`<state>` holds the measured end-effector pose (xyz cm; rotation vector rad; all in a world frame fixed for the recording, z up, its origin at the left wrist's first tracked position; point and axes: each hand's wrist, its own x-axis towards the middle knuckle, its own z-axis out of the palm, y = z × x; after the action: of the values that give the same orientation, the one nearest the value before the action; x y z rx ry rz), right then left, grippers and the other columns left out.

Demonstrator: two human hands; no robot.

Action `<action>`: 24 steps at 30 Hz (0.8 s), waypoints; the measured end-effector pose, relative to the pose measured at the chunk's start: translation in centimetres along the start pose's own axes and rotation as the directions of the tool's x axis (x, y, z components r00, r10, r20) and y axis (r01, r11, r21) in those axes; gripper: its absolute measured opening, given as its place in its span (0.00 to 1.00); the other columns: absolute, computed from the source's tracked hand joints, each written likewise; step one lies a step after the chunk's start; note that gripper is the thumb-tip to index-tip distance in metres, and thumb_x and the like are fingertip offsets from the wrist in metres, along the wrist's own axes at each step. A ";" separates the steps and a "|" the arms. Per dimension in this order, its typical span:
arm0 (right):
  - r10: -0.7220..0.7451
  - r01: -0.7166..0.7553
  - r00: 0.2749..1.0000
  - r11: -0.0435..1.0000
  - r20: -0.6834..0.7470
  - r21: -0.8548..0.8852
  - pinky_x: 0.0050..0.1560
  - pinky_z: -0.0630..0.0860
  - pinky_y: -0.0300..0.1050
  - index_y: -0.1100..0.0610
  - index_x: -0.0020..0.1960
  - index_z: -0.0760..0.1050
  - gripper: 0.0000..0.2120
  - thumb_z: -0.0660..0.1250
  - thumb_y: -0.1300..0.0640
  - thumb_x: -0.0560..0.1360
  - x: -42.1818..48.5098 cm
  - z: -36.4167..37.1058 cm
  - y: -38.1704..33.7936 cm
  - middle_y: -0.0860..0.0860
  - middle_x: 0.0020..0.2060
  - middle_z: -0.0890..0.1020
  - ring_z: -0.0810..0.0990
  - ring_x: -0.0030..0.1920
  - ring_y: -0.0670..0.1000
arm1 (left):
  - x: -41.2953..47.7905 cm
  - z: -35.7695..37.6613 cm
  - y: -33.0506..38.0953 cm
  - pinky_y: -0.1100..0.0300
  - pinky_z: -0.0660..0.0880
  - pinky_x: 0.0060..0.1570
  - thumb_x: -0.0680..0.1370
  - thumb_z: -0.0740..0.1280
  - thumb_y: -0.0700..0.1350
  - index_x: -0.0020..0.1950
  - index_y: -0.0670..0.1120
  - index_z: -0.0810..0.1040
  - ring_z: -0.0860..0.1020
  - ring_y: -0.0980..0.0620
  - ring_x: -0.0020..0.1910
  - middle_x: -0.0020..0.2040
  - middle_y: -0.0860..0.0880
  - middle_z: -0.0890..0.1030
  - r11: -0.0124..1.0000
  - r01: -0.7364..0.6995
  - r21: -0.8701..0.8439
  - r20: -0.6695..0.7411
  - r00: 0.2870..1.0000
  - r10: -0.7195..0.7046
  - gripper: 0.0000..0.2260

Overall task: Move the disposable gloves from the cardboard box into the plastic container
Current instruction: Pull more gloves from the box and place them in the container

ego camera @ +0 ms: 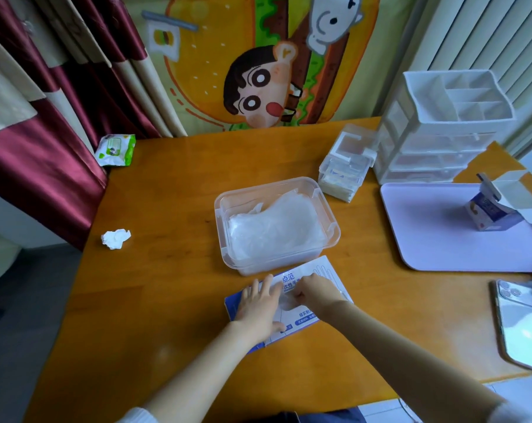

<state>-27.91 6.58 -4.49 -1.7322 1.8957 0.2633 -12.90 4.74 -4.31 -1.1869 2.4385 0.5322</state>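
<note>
While the left hand (260, 303) lies flat on the cardboard box (325, 270), its grip spread with straight fingers pressing the lid, the right hand (312, 293) curls just beside it, its grip pinching a clear glove (286, 302) at the box's opening. This box lies flat near the front edge of the desk (167, 209). Its white top carries blue characters, "点范" readable, with the line under them partly hidden by the hands. The small blue labels lower down are too small to read.

Touching the box's far edge stands the plastic container (219, 209), open, with a pile of disposable gloves (274, 227) inside. A phone (521, 325) lies at the right edge, and a crumpled tissue (116, 238) well to the left. Farther right, a lilac tray (435, 233) holds a small opened carton (490, 212), its print unreadable. Behind stand stacked clear boxes (345, 166) and a white drawer organiser (441, 126). A green wipes pack (116, 149) sits at the far left corner, before a cartoon hanging (258, 71).
</note>
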 end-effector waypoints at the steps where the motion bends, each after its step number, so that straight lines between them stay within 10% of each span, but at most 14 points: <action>1: -0.008 0.008 1.000 0.999 -0.004 0.033 0.28 0.61 0.41 0.55 0.30 0.64 0.16 0.59 0.62 0.77 -0.3 -0.1 0.1 0.51 0.29 0.68 0.70 0.37 0.56 | 0.0 0.0 0.0 0.47 0.55 0.73 0.76 0.67 0.57 0.78 0.50 0.49 0.51 0.42 0.76 0.78 0.48 0.49 1.000 0.000 -0.002 -0.002 1.000 0.000 0.38; 7: -0.039 0.085 0.983 0.964 -0.182 0.253 0.48 0.73 0.49 0.61 0.50 0.80 0.11 0.60 0.61 0.79 -2.4 -1.2 1.3 0.55 0.45 0.83 0.79 0.46 0.55 | -0.1 -0.6 -0.2 0.48 0.54 0.73 0.76 0.68 0.56 0.78 0.51 0.51 0.50 0.43 0.76 0.78 0.47 0.49 0.999 -0.010 -0.037 0.000 1.000 0.010 0.37; 16: -0.058 0.092 0.961 0.989 -0.269 0.113 0.48 0.74 0.42 0.51 0.60 0.74 0.15 0.64 0.45 0.77 -2.5 -1.2 1.6 0.45 0.54 0.78 0.73 0.56 0.47 | 0.0 -0.5 -0.2 0.46 0.53 0.73 0.76 0.68 0.56 0.78 0.51 0.51 0.50 0.42 0.77 0.78 0.48 0.49 1.000 -0.006 -0.026 0.008 1.000 0.006 0.37; 24: -0.032 0.083 0.939 0.987 -0.343 0.135 0.40 0.71 0.41 0.55 0.51 0.79 0.07 0.62 0.57 0.79 -2.2 -3.1 1.1 0.50 0.49 0.80 0.78 0.47 0.52 | 0.1 -0.5 -0.3 0.46 0.50 0.73 0.76 0.68 0.55 0.78 0.51 0.48 0.48 0.42 0.77 0.79 0.47 0.46 1.000 0.001 -0.026 0.031 1.000 0.000 0.39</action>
<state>-29.70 7.11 -1.03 -1.8177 2.0378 -0.2095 -12.86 4.25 -3.96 -1.1805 2.4126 0.5789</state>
